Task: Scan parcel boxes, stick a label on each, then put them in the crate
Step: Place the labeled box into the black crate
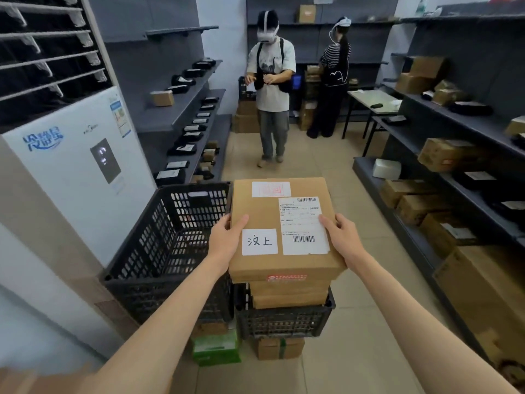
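Both hands are gripping one box [284, 228] by its side edges and holding it level: the left hand [227, 241] is curling round the left edge with its thumb lying on the top face, and the right hand [342, 237] is curling round the right edge, its thumb pressing on the corner of the shipping label [302, 224]. A small white label [260, 241] with handwritten characters is sitting on the top face just beside the left thumb, and a faded red-printed sticker [271, 189] is lying near the far edge. The box is sitting directly above a stack of boxes [289, 294] that is rising out of a small crate [284, 321]; whether it is touching that stack is unclear. A large crate [170, 243] is standing just to the left, against a white cabinet [76, 172]. Two people wearing headsets are standing farther down the aisle between shelves [443, 155] holding parcels.
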